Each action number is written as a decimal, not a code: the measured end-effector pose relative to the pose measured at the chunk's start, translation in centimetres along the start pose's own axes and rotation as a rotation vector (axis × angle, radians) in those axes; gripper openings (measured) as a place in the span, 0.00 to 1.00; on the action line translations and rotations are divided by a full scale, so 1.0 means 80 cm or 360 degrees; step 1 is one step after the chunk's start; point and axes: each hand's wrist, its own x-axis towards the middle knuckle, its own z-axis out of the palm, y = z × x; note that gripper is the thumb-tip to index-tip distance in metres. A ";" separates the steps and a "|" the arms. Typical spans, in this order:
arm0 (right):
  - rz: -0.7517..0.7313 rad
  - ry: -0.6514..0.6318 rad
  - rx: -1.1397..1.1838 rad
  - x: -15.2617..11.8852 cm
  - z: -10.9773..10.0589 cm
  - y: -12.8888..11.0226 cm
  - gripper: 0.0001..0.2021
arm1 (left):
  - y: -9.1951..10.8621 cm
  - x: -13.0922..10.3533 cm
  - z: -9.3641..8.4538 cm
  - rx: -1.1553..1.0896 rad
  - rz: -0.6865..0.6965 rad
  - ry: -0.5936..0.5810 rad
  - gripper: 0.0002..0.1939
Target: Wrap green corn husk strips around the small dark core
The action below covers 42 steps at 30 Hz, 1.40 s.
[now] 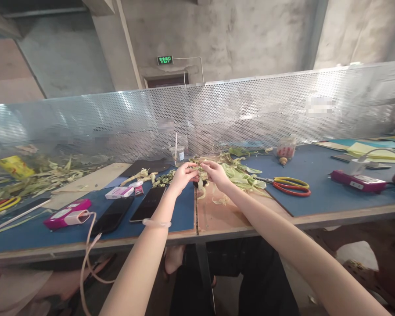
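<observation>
Near the middle of the table my left hand (184, 175) and my right hand (214, 173) meet over pale green plant material, fingers bent and closed. Both pinch a small piece of plant (200, 173) between them; its exact shape is partly hidden by the fingers. Pale green leaves (238, 175) lie just right of my right hand. A dark green knobbly bunch (163, 179) lies left of my left hand, beside a pale twisted root-like piece (141, 176). Scissors with yellow and red handles (291, 186) lie to the right of the leaves.
Two dark phones (149, 204), a pink power bank (66, 214) with cable and a small box (119, 192) lie at left. A plastic cup (178, 154) and jar (285, 148) stand behind. A perforated metal panel (145, 125) runs along the back. Another pink device (358, 181) is at right.
</observation>
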 end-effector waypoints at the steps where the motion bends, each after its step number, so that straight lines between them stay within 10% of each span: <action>1: 0.0001 -0.0006 0.0014 0.000 -0.001 -0.001 0.11 | 0.001 0.000 0.000 -0.0006 -0.0001 -0.0014 0.11; 25: 0.0009 0.0082 0.0041 0.005 -0.001 0.006 0.10 | -0.003 -0.002 0.001 -0.0026 -0.0045 -0.0179 0.08; 42: -0.0236 -0.0137 -0.0173 -0.001 0.003 -0.004 0.18 | 0.001 0.001 -0.005 0.0012 -0.0043 0.0103 0.10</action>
